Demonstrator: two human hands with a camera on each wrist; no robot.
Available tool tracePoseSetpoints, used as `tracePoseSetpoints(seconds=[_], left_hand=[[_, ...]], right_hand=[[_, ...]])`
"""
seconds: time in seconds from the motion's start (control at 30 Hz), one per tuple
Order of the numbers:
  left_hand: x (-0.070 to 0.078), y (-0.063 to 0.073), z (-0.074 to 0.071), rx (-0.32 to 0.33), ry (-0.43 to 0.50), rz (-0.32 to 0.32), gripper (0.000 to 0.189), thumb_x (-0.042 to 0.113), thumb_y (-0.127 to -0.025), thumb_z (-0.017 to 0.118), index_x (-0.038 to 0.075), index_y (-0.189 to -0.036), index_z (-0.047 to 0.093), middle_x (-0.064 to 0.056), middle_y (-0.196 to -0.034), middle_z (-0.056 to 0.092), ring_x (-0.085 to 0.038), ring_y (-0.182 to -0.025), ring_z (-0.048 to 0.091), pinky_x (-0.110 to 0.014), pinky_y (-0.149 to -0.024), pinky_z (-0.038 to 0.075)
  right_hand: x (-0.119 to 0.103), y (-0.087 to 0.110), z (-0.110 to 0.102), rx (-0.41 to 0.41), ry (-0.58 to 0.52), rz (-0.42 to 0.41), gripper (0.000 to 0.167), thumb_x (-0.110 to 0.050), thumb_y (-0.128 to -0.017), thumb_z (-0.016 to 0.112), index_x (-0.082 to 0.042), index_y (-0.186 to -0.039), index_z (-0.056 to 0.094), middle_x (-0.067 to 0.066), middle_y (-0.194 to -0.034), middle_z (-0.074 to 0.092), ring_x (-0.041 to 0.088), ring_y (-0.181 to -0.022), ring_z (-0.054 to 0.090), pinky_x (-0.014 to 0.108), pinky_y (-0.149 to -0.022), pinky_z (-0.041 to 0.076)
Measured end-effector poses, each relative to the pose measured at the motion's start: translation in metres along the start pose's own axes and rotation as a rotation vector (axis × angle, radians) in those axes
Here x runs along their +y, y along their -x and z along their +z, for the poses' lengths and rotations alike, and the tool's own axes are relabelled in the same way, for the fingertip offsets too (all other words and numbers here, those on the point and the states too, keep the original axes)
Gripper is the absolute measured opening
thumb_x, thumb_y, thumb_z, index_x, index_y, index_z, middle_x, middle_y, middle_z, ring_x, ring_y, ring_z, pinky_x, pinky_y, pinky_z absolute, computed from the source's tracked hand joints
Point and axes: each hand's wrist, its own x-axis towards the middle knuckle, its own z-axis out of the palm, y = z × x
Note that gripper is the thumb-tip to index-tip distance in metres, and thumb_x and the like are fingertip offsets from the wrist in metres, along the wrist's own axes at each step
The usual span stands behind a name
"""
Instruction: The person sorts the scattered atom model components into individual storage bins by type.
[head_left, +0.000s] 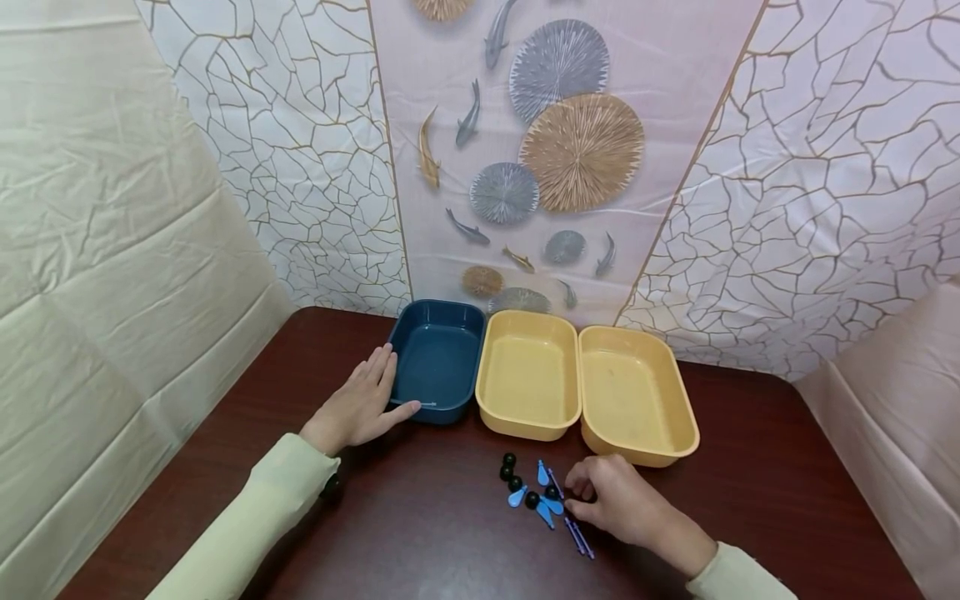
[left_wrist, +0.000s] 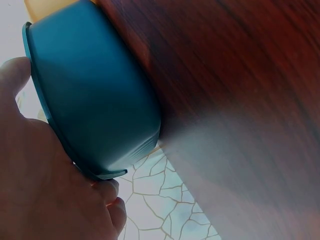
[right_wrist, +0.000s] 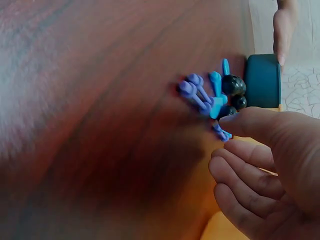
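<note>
My left hand [head_left: 360, 404] rests on the left rim of a dark blue tub [head_left: 438, 367], its fingers straight and the thumb along the near edge. In the left wrist view, the palm lies against the rim of the tub [left_wrist: 95, 90]. My right hand [head_left: 618, 500] hovers low at the right of a group of small pieces, thumb and fingers bent but apart. Black beads [head_left: 515, 483], light-blue teardrop pieces [head_left: 545, 514] and thin purple sticks [head_left: 579, 537] make up that group. In the right wrist view, a purple stick [right_wrist: 221, 132] shows between thumb and index finger.
Two yellow tubs, one in the middle [head_left: 528, 375] and one at the right [head_left: 637, 392], stand beside the blue one at the back of the dark wooden table [head_left: 420, 533]. Patterned cloth [head_left: 315, 167] hangs behind the table, and plain cloth [head_left: 112, 250] hangs at the left.
</note>
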Motion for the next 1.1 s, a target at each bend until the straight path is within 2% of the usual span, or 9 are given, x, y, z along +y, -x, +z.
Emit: tracePoseSetpoints(seconds=[0.5,1.1], left_hand=[[-0.002,-0.001,0.002,-0.005,-0.001,-0.015,0.099,0.063,-0.104,0.048,-0.008,-0.165,0.018,-0.025,-0.177,0.01,-0.044,-0.164,0.014,-0.06,-0.132,0.02],[-0.002,-0.001,0.002,-0.001,-0.004,-0.015,0.098,0.062,-0.104,0.049,-0.008,-0.165,0.018,-0.025,-0.177,0.011,-0.045,-0.164,0.014,-0.06,-0.132,0.021]], right_hand=[[-0.004,-0.003,0.008,0.011,0.044,0.048,0.008,-0.009,-0.086,0.083,-0.009,-0.091,0.077,-0.004,-0.081,0.072,-0.002,-0.069,0.064,0.021,-0.061,0.054],[-0.003,-0.01,0.012,0.063,0.136,0.044,0.007,-0.006,-0.082,0.081,-0.01,-0.086,0.077,-0.006,-0.077,0.069,-0.004,-0.067,0.059,0.02,-0.059,0.051]])
